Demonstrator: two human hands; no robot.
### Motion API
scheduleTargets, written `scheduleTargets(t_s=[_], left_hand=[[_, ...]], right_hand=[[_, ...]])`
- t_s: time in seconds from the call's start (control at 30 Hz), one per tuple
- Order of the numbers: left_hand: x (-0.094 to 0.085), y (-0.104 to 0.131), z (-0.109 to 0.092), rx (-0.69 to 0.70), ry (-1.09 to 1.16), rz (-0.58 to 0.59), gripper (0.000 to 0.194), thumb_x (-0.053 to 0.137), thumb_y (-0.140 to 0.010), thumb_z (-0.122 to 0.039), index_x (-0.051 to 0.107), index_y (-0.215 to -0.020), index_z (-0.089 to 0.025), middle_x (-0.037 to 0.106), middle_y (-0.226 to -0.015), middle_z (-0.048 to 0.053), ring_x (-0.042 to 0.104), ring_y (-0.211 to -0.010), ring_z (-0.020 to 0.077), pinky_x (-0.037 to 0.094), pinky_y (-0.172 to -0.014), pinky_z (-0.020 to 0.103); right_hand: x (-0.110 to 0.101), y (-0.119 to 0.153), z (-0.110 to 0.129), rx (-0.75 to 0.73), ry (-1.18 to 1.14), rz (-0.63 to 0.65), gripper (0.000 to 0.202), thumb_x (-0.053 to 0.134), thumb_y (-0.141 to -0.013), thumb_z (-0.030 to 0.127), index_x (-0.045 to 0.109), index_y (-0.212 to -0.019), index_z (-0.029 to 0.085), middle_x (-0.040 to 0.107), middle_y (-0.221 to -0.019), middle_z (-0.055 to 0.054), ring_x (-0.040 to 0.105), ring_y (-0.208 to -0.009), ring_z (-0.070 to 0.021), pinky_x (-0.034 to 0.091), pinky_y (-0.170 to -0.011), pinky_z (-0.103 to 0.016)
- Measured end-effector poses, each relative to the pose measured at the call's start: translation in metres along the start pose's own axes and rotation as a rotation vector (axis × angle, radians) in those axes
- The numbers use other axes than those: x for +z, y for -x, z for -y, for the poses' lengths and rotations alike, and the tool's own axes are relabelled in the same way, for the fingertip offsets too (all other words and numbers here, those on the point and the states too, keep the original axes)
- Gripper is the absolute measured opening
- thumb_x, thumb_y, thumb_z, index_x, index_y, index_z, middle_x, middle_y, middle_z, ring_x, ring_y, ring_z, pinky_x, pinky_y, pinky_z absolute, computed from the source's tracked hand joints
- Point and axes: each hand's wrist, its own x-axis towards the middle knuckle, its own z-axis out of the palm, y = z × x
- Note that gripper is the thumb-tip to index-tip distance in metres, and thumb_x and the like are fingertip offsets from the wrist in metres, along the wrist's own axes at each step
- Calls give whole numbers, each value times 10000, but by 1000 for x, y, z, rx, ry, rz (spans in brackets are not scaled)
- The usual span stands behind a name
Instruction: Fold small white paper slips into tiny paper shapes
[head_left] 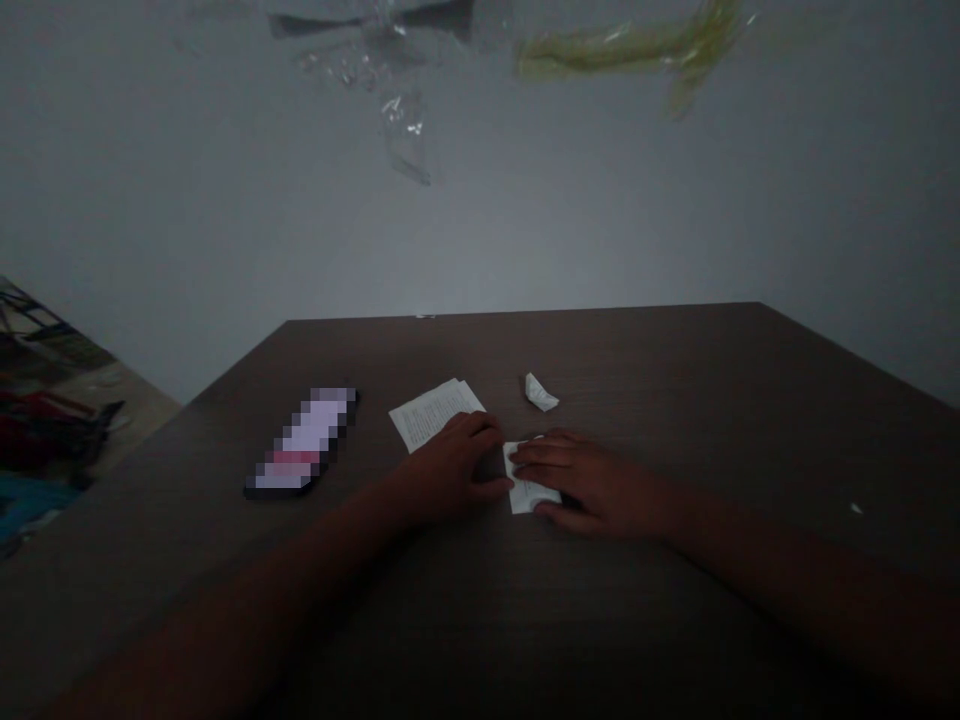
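Note:
A small white piece of paper (522, 497) lies on the dark tabletop between my hands. My right hand (581, 480) rests flat over its right part, fingers stretched out across it and covering much of it. Beside its left edge is my left hand (457, 465), open, with fingers bent and the thumb apart from them. The left thumb tip reaches the paper's edge; whether it presses on it I cannot tell. Just beyond my left hand are printed sheets (439, 408), partly hidden by it. A small folded piece of paper (540, 393) sits farther back.
On the left of the brown table (637, 370) lies a phone (304, 440) with its lit screen blurred. A tiny white scrap (856, 508) is at the right. Behind the table stands a pale wall (480, 230) with tape stuck on it. Cluttered floor shows at far left.

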Motion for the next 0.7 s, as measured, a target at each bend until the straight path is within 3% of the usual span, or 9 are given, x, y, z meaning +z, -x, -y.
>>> scheduleTargets(t_s=[0.7], left_hand=[[-9, 1, 9, -32, 130, 53, 523, 907, -997, -487, 790, -1445, -243, 657, -1667, 156, 599, -1583, 417, 492, -1359, 630]], right_hand=[[-3, 2, -2, -3, -13, 67, 545, 638, -1192, 448, 666, -1649, 152, 642, -1736, -244, 596, -1646, -369, 437, -1376, -668]])
